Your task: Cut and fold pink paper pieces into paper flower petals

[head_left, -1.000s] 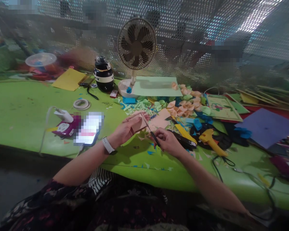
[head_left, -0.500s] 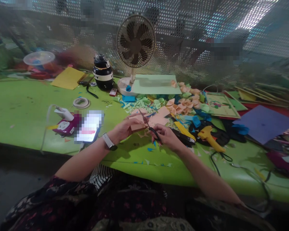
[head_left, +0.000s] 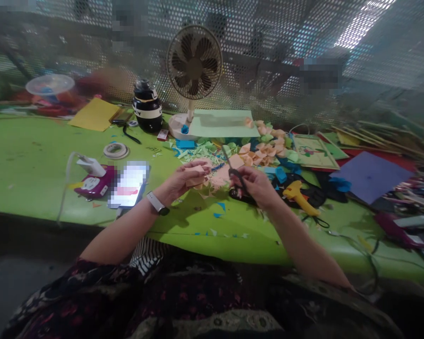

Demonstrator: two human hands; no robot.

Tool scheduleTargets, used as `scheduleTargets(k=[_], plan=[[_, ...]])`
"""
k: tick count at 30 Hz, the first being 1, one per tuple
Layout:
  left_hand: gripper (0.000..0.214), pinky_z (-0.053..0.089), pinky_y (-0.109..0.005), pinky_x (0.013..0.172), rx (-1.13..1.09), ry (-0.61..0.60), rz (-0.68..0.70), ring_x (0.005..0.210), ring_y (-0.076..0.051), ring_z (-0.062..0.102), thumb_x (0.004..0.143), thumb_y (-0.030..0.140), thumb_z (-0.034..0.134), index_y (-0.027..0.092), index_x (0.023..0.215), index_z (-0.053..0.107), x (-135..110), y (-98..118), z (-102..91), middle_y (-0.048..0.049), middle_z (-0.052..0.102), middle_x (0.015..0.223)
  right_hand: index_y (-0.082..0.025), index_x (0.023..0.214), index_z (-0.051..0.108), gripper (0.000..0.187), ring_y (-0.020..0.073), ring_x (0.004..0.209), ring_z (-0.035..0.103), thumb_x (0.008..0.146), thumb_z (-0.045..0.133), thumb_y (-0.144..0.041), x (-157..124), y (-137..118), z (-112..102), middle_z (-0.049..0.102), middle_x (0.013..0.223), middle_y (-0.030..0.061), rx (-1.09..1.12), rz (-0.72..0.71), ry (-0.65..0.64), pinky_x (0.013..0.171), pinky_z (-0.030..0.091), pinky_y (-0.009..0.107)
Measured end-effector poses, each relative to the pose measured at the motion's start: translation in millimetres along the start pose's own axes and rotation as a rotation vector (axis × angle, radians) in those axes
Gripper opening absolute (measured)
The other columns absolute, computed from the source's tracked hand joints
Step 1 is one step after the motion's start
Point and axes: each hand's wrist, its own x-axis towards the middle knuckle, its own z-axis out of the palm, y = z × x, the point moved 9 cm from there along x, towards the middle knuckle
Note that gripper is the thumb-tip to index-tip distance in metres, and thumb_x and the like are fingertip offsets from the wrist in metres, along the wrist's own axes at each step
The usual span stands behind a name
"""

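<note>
Setting noted: a paper-craft workshop. A long green worktop [head_left: 31, 160] is backed by a perforated metal screen [head_left: 268, 42]. Cut paper scraps [head_left: 197, 153] and a heap of folded peach and green paper pieces [head_left: 266, 148] are strewn across it. Coloured stock is laid about: a purple sheet [head_left: 369, 176] and a yellow sheet [head_left: 93, 114]. A yellow hot glue gun [head_left: 298, 195], a tape roll [head_left: 116, 150] and a desk fan [head_left: 194, 63] are recorded. Scissors [head_left: 235, 173] are held in the right hand [head_left: 257, 187], and a peach paper piece [head_left: 195, 176] in the left hand [head_left: 180, 182].

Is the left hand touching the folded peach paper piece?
Touching. The head view shows the left hand pinching the peach paper piece between thumb and fingers.
</note>
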Motion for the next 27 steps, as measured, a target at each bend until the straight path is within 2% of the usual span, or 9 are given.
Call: scheduleTargets(k=[3,7,9,11,16,19,22,25,27], plan=[[0.028,0.058,-0.022,0.076,0.008,0.012,0.002,0.087,-0.015,0.073,0.078,0.005,0.07,0.015,0.105,0.072,-2.3,4.3,0.0,-0.0081,0.077,0.099,-0.019,0.077,0.062,0.05,0.0093,0.047,0.053,0.064,0.078,-0.064,9.5,-9.3,-44.6,0.068,0.069,0.0021,-0.193,-0.077,0.149,0.044,0.044,0.024],[0.03,0.058,-0.021,0.08,0.014,0.022,0.006,0.089,-0.014,0.073,0.076,0.003,0.071,0.015,0.103,0.072,-3.4,7.0,0.9,-0.0073,0.077,0.1,-0.018,0.071,0.064,0.042,0.0157,0.059,0.059,0.069,0.074,-0.059,27.3,1.3,-98.7,0.069,0.07,0.0045,-0.58,-0.053,0.34,0.052,0.042,0.027],[0.031,0.059,-0.021,0.081,0.012,0.032,0.017,0.09,-0.014,0.073,0.075,0.002,0.071,0.015,0.103,0.072,-3.1,8.2,0.3,-0.0072,0.077,0.101,-0.018,0.067,0.065,0.035,0.0181,0.066,0.062,0.072,0.072,-0.052,36.0,7.2,-117.2,0.071,0.072,0.0058,-0.799,-0.036,0.422,0.058,0.041,0.028],[0.03,0.059,-0.02,0.079,0.008,0.04,0.032,0.089,-0.014,0.073,0.074,0.002,0.071,0.015,0.102,0.073,-2.4,9.2,-0.9,-0.0075,0.077,0.101,-0.019,0.068,0.068,0.031,0.0195,0.071,0.063,0.075,0.069,-0.049,46.5,14.6,-124.8,0.072,0.074,0.0061,-0.911,-0.02,0.424,0.061,0.04,0.028],[0.032,0.059,-0.021,0.077,0.007,0.033,0.044,0.088,-0.015,0.073,0.072,0.002,0.073,0.015,0.101,0.073,0.1,8.7,-4.4,-0.008,0.077,0.104,-0.018,0.073,0.072,0.031,0.021,0.072,0.065,0.076,0.068,-0.049,72.6,27.1,-125.7,0.073,0.073,0.0068,-0.992,0.02,0.372,0.059,0.038,0.028],[0.031,0.059,-0.022,0.077,0.02,0.041,0.043,0.09,-0.016,0.073,0.073,0.005,0.074,0.016,0.102,0.073,0.9,7.8,-6.7,-0.0085,0.076,0.106,-0.015,0.078,0.074,0.025,0.021,0.071,0.066,0.08,0.067,-0.039,83.8,27.1,-126.5,0.074,0.073,0.0081,-0.966,0.02,0.386,0.061,0.04,0.028],[0.032,0.059,-0.021,0.076,0.018,0.047,0.038,0.09,-0.016,0.073,0.073,0.005,0.074,0.016,0.103,0.072,1.0,7.0,-7.1,-0.0086,0.076,0.106,-0.014,0.086,0.074,0.018,0.0211,0.075,0.067,0.082,0.063,-0.028,85.2,16.4,-123.7,0.075,0.079,0.0092,-0.9,-0.047,0.445,0.067,0.045,0.029],[0.033,0.059,-0.02,0.074,0.009,0.045,0.028,0.092,-0.015,0.073,0.073,0.003,0.073,0.016,0.104,0.072,0.3,6.4,-5.5,-0.0082,0.076,0.107,-0.016,0.087,0.073,0.018,0.02,0.072,0.068,0.083,0.064,-0.031,76.1,4.5,-99.4,0.075,0.081,0.0081,-0.724,-0.099,0.393,0.068,0.049,0.03],[0.034,0.059,-0.019,0.073,0.008,0.033,0.025,0.091,-0.014,0.072,0.074,0.003,0.073,0.017,0.105,0.073,-0.2,6.4,-3.6,-0.0075,0.076,0.106,-0.017,0.09,0.073,0.026,0.0182,0.067,0.067,0.085,0.064,-0.041,67.0,-1.2,-58.2,0.074,0.084,0.0077,-0.484,-0.125,0.157,0.065,0.051,0.03]])
